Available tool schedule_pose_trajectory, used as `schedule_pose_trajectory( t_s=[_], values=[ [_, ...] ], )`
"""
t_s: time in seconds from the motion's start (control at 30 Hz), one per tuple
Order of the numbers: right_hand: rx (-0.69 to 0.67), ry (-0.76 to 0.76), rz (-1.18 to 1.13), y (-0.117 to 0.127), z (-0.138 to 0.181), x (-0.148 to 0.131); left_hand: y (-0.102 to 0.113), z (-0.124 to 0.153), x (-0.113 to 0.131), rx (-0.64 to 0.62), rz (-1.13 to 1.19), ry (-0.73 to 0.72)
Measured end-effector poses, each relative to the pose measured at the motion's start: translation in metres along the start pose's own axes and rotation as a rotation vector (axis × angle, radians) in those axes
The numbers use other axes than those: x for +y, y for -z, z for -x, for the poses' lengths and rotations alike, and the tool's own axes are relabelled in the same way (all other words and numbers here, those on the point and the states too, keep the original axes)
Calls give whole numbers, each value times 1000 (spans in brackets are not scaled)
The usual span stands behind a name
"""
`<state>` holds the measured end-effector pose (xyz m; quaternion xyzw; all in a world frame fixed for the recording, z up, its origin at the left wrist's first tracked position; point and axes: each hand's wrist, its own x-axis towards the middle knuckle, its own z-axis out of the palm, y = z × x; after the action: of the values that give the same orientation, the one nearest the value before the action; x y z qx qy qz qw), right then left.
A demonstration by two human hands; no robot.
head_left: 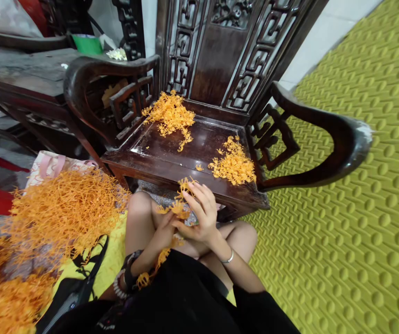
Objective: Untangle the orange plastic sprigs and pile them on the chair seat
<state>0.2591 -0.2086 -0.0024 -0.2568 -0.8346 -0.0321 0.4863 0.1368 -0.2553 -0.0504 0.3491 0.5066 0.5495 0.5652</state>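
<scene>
My left hand [164,230], with beaded bracelets at its wrist, is closed on a strand of curly orange plastic-looking pieces [179,209] above my crossed legs. The strand trails down past the wrist over my lap. Right beside it is my right hand [202,211], wearing a silver bangle, its fingers stretched out and its thumb close to the left hand. Its fingertips are at the strand's upper end; whether they touch it I cannot tell. On the dark wooden chair seat ahead lie a pile of orange pieces [171,115] at the back left and another orange pile [234,164] at the front right.
A big tangled orange heap [70,204] lies on the left by a patterned bag [51,166]. More orange pieces [15,301] and a black strap bag [76,292] are below. The carved chair's armrest [338,144] curves over yellow textured matting [370,232]. A green container [87,45] stands on a side table.
</scene>
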Motion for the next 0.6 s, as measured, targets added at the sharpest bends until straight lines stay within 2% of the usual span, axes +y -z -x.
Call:
schedule_pose_trajectory(
  t_s=[0.1,0.2,0.3,0.43,0.53,0.6],
  values=[
    [-71,-83,-103,-13,5,3,2,6,-2,12,-76,-48],
    [88,-399,-279,-22,13,-3,5,12,5,35,-243,-151],
    [251,-709,-547,-28,19,-16,6,14,16,34,-359,-224],
    [327,-1003,-716,-29,22,-32,6,15,23,80,-422,-270],
    [413,-1183,-784,-26,22,-36,6,16,22,138,-396,-325],
    [451,-1339,-919,-22,21,-36,6,15,19,157,-364,-381]
  ],
)
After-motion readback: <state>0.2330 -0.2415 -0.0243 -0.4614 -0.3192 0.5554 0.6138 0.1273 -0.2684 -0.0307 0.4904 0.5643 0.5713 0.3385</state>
